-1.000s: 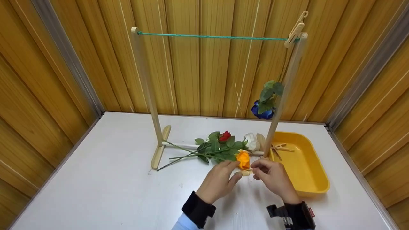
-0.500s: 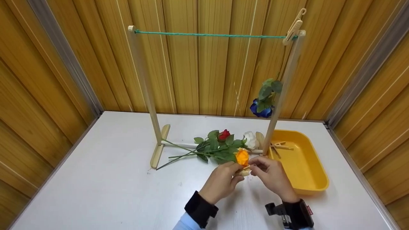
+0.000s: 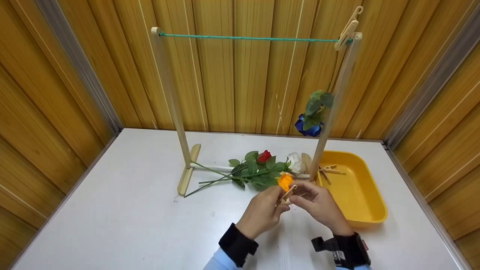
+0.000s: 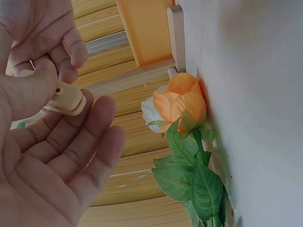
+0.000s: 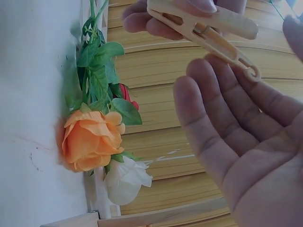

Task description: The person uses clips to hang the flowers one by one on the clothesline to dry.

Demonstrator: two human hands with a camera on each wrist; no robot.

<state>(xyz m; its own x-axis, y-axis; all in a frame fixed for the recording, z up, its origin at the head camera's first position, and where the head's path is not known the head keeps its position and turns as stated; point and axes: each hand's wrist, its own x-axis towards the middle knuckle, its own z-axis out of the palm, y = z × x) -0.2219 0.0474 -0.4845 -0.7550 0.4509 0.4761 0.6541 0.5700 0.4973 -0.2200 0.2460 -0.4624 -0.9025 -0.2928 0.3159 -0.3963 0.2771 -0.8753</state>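
My left hand point(image 3: 262, 210) pinches a beige clothes peg point(image 3: 288, 194) between thumb and fingers, just in front of the orange rose point(image 3: 285, 181). The peg's hooked end points toward my right hand point(image 3: 320, 206). In the right wrist view the peg point(image 5: 226, 46) lies slantwise, its hook right at the fingertips of my right hand point(image 5: 236, 123), whose fingers are loosely extended. Beyond the hands the orange rose lies on the table with a red rose point(image 3: 264, 156) and a white rose point(image 3: 295, 163), their stems pointing left.
A wooden stand point(image 3: 181, 131) carries a green cord point(image 3: 240, 37). At the cord's right end a peg point(image 3: 347, 35) holds a blue rose point(image 3: 308, 126) hanging head down. A yellow tray point(image 3: 356, 191) with several pegs point(image 3: 332, 170) sits behind the right post.
The peg has been raised and turned, so its hooked end now points up. My left hand has come slightly right and closed on it, while the right hand's fingers have loosened.
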